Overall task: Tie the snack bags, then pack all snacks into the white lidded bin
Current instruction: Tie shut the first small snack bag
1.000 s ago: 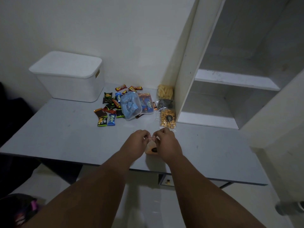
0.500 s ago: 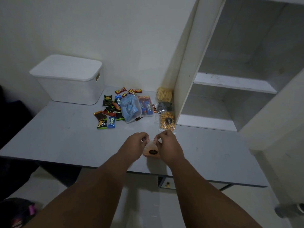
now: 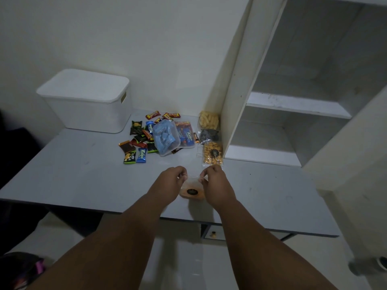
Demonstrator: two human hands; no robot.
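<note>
A small clear snack bag (image 3: 191,191) with orange contents and a dark round label sits near the table's front edge. My left hand (image 3: 169,183) and my right hand (image 3: 215,185) each pinch its open top and hold it stretched between them. The white lidded bin (image 3: 88,99) stands shut at the back left. Several small wrapped snacks (image 3: 138,143) lie in a pile behind my hands, with a clear tub of blue packets (image 3: 166,137). Three more clear snack bags lie by the shelf side: pale puffs (image 3: 208,120), a dark one (image 3: 209,135), orange nuts (image 3: 212,153).
The grey table (image 3: 73,174) ends just under my forearms. A white shelf unit (image 3: 293,105) with open compartments stands at the right, its side panel touching the bags. A wall runs behind the bin. Dark objects lie on the floor at the left.
My hands have drawn apart, pulling the bag's top wider between them. The bag shows more between my hands than a second ago.
</note>
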